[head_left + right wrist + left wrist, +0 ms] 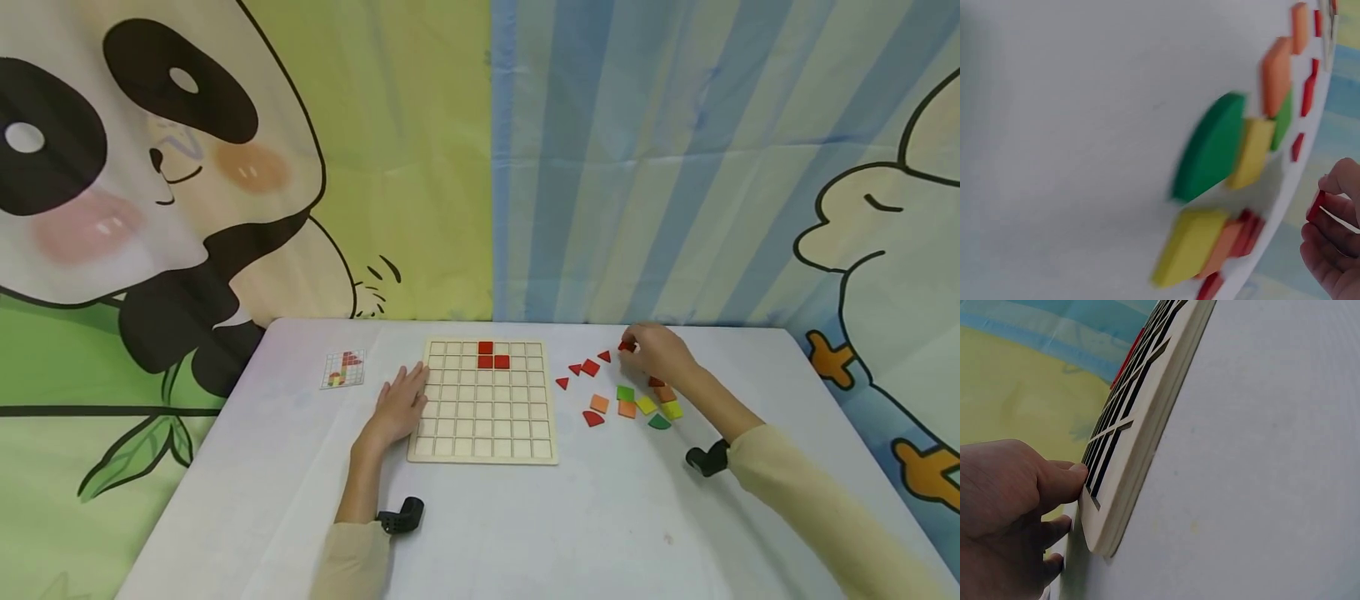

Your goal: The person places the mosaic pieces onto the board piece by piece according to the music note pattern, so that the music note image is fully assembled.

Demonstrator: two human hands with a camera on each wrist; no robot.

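A pale wooden grid board (pixel 483 457) lies flat on the white table. Three red square tiles (pixel 486 362) sit in its upper cells, forming an L. Along the board's left side rests my left hand (pixel 397 408), its fingertips touching the edge; in the left wrist view, the thumb (pixel 1066 481) meets the rim. Over on the right, my right hand (pixel 654 354) pinches a small red tile (pixel 1315 205) between thumb and fingers. The tile's full shape is hidden by the fingers. Below that hand lie orange, yellow and green tiles, including a green quarter-round (pixel 1213 147).
A small printed pattern card (pixel 343 369) lies left of the board. Several red triangles (pixel 562 383), a red quarter-round (pixel 593 418) and orange squares (pixel 599 403) are scattered right of the board. Behind the table hangs a cartoon-printed curtain (pixel 420 167).
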